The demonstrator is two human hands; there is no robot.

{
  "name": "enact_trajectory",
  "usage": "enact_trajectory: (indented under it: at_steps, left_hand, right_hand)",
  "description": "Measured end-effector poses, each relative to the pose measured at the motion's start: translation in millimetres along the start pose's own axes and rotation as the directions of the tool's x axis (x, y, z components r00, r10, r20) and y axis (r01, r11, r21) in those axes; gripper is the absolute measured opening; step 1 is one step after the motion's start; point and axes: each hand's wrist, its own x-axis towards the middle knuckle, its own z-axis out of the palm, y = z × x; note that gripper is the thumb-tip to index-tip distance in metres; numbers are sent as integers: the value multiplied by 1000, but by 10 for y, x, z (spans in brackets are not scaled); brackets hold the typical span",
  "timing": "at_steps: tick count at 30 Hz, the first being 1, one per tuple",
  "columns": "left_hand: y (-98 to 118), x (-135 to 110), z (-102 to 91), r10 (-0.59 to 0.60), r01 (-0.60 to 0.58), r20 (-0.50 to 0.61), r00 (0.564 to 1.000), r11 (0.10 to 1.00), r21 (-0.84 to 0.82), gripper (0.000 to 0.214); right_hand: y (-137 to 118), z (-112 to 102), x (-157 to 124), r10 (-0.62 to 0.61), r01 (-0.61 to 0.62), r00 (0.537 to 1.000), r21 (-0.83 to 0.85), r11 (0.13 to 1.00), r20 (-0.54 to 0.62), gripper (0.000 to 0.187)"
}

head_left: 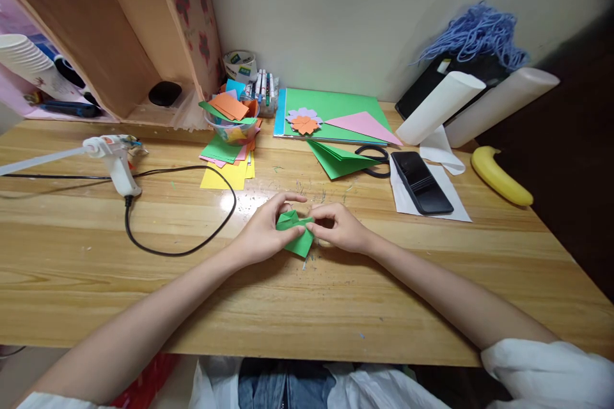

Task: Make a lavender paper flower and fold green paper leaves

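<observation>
A small folded piece of green paper [297, 233] lies on the wooden desk [96, 294] in front of me. My left hand [268, 230] pinches its left side with thumb and fingers closed on the fold. On the right side, my right hand [338, 227] grips the same paper, fingers curled onto it. Both hands rest low on the desk top, touching each other over the paper.
A white glue gun [112, 156] with a black cord lies at the left. Coloured paper sheets [225, 160], a bowl of scraps [233, 121], green card with a paper flower [304, 120], scissors [377, 160], a phone [422, 182], a banana [499, 176] and paper rolls [441, 105] sit behind.
</observation>
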Motion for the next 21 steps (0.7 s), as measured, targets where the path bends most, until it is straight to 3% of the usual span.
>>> enact_trajectory:
  at_steps: [12,18,21]
  left_hand:
    - [-2,23,-72,-6,11,-95,996,998,59,38]
    - [-3,35,-65,-46,48,-81,996,999,25,39]
    - [-10,36,-60,-60,61,-34,998,998,25,27]
  right_hand:
    - [44,-27,-3,35,-43,999,220,975,42,28]
    - [38,-18,-3,57,-65,998,261,963,41,27]
    - [33,-23,-10,57,-67,997,256,964,46,27]
